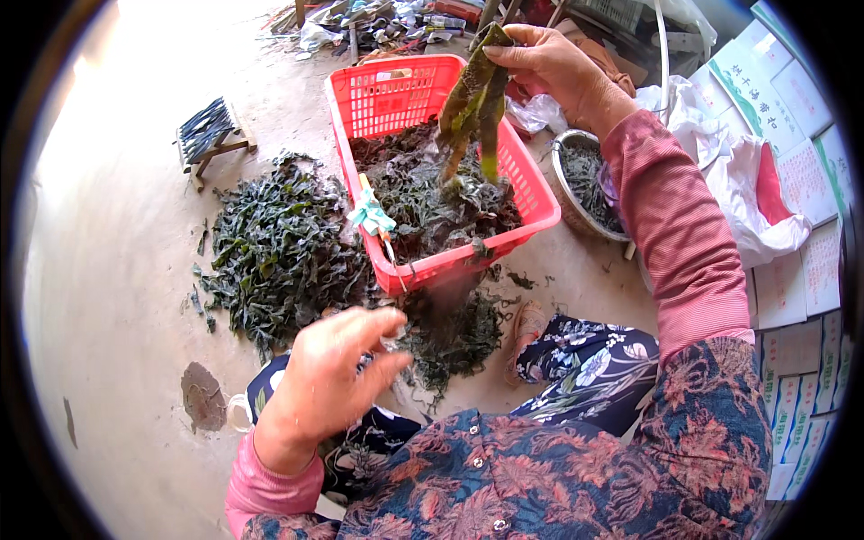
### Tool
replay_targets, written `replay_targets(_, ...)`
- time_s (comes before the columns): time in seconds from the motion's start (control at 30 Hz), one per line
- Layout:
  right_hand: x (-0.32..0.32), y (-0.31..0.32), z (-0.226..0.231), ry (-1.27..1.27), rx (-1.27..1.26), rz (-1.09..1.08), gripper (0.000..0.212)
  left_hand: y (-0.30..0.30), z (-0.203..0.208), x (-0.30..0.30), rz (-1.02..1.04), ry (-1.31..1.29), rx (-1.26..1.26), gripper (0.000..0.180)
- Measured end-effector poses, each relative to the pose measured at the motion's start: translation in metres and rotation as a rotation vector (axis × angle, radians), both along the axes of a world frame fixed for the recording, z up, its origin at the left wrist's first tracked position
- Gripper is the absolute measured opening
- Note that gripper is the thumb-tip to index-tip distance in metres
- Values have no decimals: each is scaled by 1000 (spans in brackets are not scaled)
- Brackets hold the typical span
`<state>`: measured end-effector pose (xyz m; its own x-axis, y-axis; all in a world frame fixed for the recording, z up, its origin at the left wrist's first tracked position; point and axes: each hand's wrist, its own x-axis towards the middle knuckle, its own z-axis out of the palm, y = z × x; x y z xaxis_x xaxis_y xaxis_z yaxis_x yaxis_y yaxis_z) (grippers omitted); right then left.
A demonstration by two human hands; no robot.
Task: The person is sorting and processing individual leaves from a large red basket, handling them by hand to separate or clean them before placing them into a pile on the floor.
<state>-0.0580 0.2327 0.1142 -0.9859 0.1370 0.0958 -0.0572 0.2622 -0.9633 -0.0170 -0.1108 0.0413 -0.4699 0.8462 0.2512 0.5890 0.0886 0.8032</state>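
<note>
In my right hand [562,72], raised over the far side of the basket, a long green-brown kelp strip [472,99] is pinched at its top between thumb and fingers. It hangs in folds into the red plastic basket [450,273], which holds a heap of dark, crumpled kelp [423,202]. Nearer to me, my left hand [337,373] hovers before the basket's front corner, fingers bent and thumb apart. A small pale patch shows by its fingertips, too unclear to name. Just beyond it, a dark blur hangs above a small kelp pile [454,346] on the floor.
Left of the basket lies a large kelp pile [279,252], with a low folding stool [211,139] behind it. A round basin [583,184] stands to the right, beside white plastic bags [756,202] and stacked cartons [796,360]. Mixed clutter [378,27] lies at the back.
</note>
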Motion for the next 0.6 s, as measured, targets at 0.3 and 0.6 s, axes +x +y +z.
replay_targets(0.3, 44, -32, 33, -9, 74, 117, 24, 100, -2, -55, 371, 74, 146, 46)
replay_targets(0.6, 71, -47, 64, 82, 38, 93, 9, 145, -26, -46, 133, -417, 162, 20)
